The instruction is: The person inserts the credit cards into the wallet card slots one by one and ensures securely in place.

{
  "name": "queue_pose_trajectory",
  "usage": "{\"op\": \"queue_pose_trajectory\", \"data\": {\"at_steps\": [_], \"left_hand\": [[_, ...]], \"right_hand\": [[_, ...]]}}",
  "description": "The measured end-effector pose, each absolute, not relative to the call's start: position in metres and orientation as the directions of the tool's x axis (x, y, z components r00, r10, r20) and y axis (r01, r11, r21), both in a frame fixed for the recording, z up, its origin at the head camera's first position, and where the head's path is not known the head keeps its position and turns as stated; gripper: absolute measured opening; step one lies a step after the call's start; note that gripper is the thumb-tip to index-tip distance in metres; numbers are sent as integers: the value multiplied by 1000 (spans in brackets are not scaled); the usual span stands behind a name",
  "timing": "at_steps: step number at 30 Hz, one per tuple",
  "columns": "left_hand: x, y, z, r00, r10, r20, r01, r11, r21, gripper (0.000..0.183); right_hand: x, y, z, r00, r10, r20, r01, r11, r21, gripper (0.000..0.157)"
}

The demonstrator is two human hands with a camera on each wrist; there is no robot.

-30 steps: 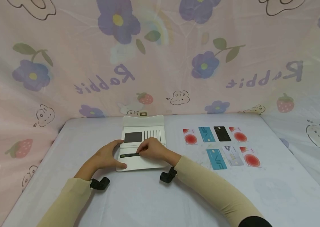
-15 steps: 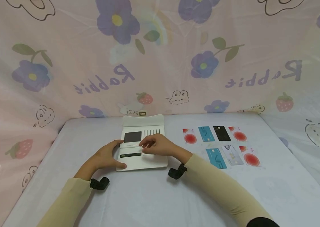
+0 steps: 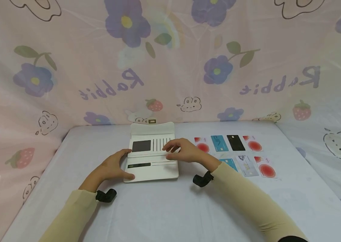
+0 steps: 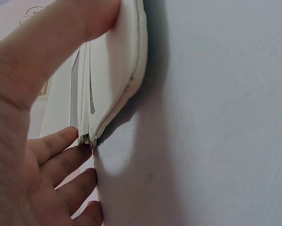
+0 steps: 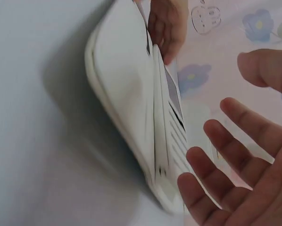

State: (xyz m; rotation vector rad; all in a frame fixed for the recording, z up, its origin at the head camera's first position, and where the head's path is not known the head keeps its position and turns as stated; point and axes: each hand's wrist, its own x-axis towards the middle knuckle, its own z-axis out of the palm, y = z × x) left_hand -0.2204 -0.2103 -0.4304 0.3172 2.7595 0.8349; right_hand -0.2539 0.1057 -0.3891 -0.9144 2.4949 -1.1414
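Observation:
A white long wallet [image 3: 158, 173] lies unfolded on the table, with a dark window [image 3: 141, 146], a row of card slots and a black card's edge [image 3: 139, 165] showing in a lower slot. My left hand [image 3: 113, 168] rests at its left side, thumb on the lower panel. In the left wrist view the fingers [image 4: 68, 162] are spread, some fingertips at the fold's end. My right hand [image 3: 188, 151] hovers at the wallet's right edge, beside the slots. Its fingers [image 5: 211, 165] are spread and loosely bent with nothing between them in the right wrist view.
To the right lie two rows of cards: blue [image 3: 220, 143], black [image 3: 235, 143], silver [image 3: 247, 164] and several with red circles [image 3: 266, 168]. My right forearm [image 3: 237, 181] partly covers a lower blue card [image 3: 228, 164]. A patterned curtain [image 3: 170, 67] stands behind.
My right hand has let go of the black card at the lower slot, lifted and moved right to the wallet's right edge, its fingers spreading. My left hand stays in place.

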Motion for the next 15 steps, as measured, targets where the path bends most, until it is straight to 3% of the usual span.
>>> {"op": "queue_pose_trajectory", "data": {"at_steps": [15], "left_hand": [[-221,-211,-432,-949,268,-168,127,810,573,112]], "right_hand": [[-279,162,-390,-829,-559,6,-438,644,-628,44]]}}
